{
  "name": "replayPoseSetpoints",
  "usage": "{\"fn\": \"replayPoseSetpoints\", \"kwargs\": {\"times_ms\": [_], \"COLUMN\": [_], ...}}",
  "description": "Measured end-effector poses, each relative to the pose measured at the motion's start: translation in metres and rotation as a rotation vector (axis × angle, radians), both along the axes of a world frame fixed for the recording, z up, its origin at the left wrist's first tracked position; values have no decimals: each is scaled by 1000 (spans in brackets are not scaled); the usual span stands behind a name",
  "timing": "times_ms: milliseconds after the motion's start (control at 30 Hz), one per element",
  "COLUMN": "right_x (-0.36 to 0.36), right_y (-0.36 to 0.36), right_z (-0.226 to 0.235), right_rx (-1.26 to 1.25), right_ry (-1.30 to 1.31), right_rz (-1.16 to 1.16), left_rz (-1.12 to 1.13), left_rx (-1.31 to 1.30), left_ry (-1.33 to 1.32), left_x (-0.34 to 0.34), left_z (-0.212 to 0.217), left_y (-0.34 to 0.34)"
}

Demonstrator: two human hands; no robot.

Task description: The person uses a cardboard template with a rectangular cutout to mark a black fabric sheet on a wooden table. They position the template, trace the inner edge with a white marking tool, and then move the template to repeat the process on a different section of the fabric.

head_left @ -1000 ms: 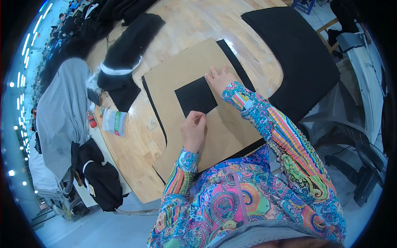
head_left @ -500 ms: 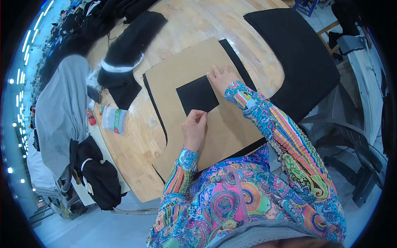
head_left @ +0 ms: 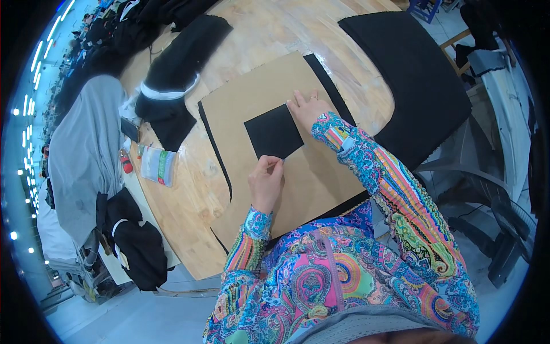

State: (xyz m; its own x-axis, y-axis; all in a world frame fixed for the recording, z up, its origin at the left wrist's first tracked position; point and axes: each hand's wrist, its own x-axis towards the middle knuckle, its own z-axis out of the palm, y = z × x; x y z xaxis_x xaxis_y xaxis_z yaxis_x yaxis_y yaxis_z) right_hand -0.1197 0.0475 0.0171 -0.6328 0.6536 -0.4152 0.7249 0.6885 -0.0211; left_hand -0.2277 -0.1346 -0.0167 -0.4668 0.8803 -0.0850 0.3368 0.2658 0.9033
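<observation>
A tan paper pattern (head_left: 240,103) lies flat over a larger black fabric piece (head_left: 327,86), whose edges show along its sides. Within the pattern is a black square (head_left: 272,132); I cannot tell whether it is a cut-out window or a separate piece. My right hand (head_left: 309,109) rests on the pattern at the square's upper right corner, fingers spread. At the square's lower edge my left hand (head_left: 267,182) is closed in a pinch, thumb against forefinger. Whatever sits between those fingertips is too small to make out.
Black fabric pieces (head_left: 183,57) lie at the table's far left, and a big black panel (head_left: 415,80) hangs over its right edge. A clear plastic packet (head_left: 157,166) and a small red bottle (head_left: 126,162) sit left. Grey cloth (head_left: 86,155) drapes beyond; a chair (head_left: 487,212) stands right.
My left hand has slid slightly down and left along the black square's lower edge, still pinched. The right hand stays in place.
</observation>
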Motion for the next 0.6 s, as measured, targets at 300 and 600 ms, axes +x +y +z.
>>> {"fn": "replayPoseSetpoints", "kwargs": {"times_ms": [300,600], "right_x": [1,2], "right_y": [1,0], "right_z": [0,-6], "right_rx": [-11,63], "right_ry": [11,25], "right_rz": [-12,20], "left_rz": [70,154], "left_rx": [88,207], "left_ry": [-198,-131], "left_x": [-1,-8], "left_z": [13,-15], "left_y": [21,120]}}
